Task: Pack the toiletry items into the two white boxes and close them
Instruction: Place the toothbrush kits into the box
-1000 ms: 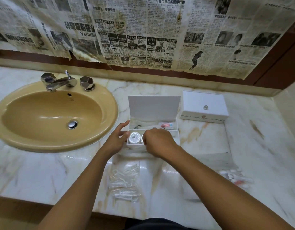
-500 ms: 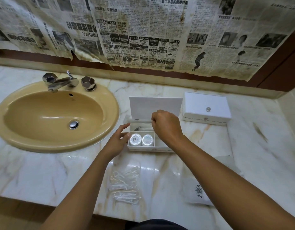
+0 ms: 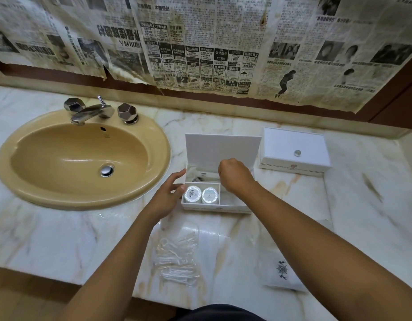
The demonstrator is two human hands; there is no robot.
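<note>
Open box (image 3: 214,206) mid-counter, light and stiff, best held by its sides; left hand (image 3: 169,195) flat against its wall, right hand (image 3: 235,176) curled above it, grip unclear.

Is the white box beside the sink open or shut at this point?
Open. The white box has its lid standing upright at the back, and two round items show inside the front compartment.
</note>
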